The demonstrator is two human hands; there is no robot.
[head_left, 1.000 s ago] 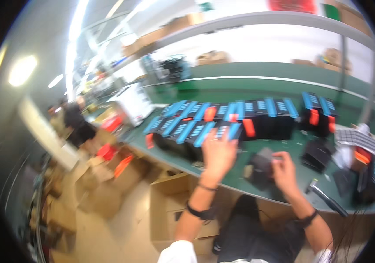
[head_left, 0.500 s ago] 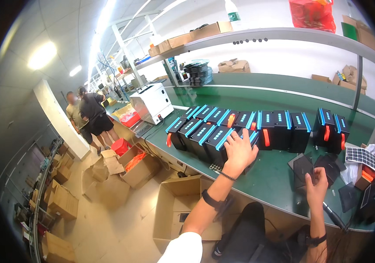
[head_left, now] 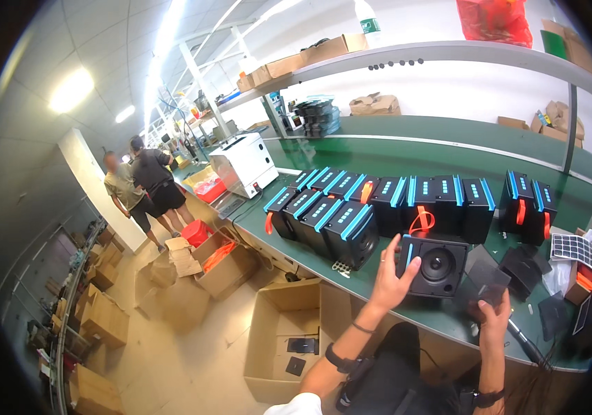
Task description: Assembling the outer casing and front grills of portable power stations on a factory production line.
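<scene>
My left hand (head_left: 391,280) grips a black box speaker (head_left: 438,265) by its blue-trimmed side. The speaker is tipped so its round cone shows, and an orange strap (head_left: 423,221) sticks up from it. Between the fingers of my right hand (head_left: 495,319) is a thin dark panel (head_left: 484,278), partly see-through like a mesh grille, close beside the speaker's front. Several similar dark panels (head_left: 522,266) lie loose on the green bench to the right. A black-handled tool (head_left: 527,346) lies by my right wrist.
Black speakers with blue trim (head_left: 352,223) stand in rows across the green bench (head_left: 392,149). A small solar panel (head_left: 579,254) rests on a carton at the right. A white machine (head_left: 246,166) stands far left. Below is an open cardboard box (head_left: 285,308). Two people stand back left.
My left hand has taken a speaker from the front row, drawn it nearer and to the right, and turned its cone into view. My right hand has lifted a dark panel beside it.
</scene>
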